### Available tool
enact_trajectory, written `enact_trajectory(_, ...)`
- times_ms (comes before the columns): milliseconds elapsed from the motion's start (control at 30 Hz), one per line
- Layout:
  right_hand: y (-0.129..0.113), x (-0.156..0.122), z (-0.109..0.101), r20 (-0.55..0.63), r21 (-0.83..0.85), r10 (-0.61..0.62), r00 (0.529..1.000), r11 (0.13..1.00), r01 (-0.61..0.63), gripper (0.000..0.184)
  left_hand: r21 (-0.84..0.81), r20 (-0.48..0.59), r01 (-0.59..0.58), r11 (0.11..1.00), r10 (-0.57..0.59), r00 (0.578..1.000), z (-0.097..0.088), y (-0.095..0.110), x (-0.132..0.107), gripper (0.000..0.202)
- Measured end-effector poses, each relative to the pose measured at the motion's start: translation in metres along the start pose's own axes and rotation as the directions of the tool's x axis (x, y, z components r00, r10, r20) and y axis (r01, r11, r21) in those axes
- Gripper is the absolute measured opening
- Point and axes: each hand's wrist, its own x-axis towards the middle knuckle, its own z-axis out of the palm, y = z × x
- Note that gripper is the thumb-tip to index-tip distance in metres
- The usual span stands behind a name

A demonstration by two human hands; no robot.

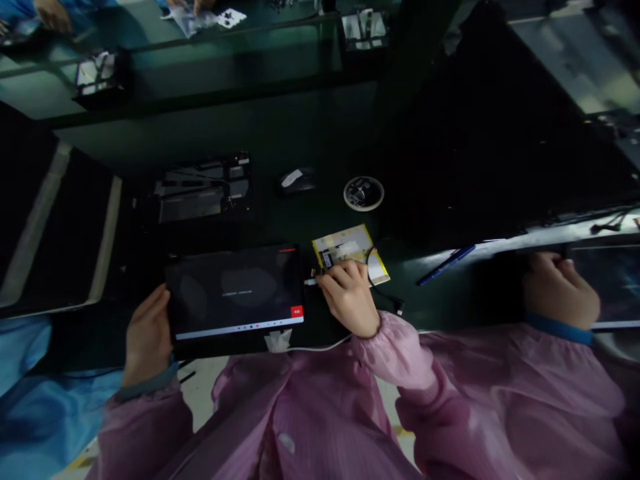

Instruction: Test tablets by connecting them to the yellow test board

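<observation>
A dark tablet (235,293) lies in front of me, its screen lit with a thin white bar and a small red square at the lower right. My left hand (147,333) grips its left edge, fingers curled round it. My right hand (350,297) is closed in a pinch on a small white cable plug (311,281) at the tablet's right edge. Under and behind that hand lies a flat yellow pack (350,250) with a black label.
A black cable (387,293) trails right of my hand, and beyond it lies a blue pen (445,265). Farther back are a round dish of small parts (363,193), a mouse (297,180) and an opened device (203,190). A co-worker's hand (560,290) rests at right by another tablet (607,283).
</observation>
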Motion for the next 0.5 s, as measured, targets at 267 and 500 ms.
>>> enact_trajectory(267,0.002,0.003,0.0,0.015,0.069,-0.017,1.0,0.998,0.016,0.013,-0.124,0.024,0.184,0.975,-0.183,0.983,0.004,0.001,0.002,0.04)
enact_trajectory(500,-0.001,0.003,0.003,0.046,0.065,-0.05,0.998,0.997,0.047,0.017,-0.181,0.062,0.247,0.952,-0.239,0.969,0.006,0.009,0.0,0.036)
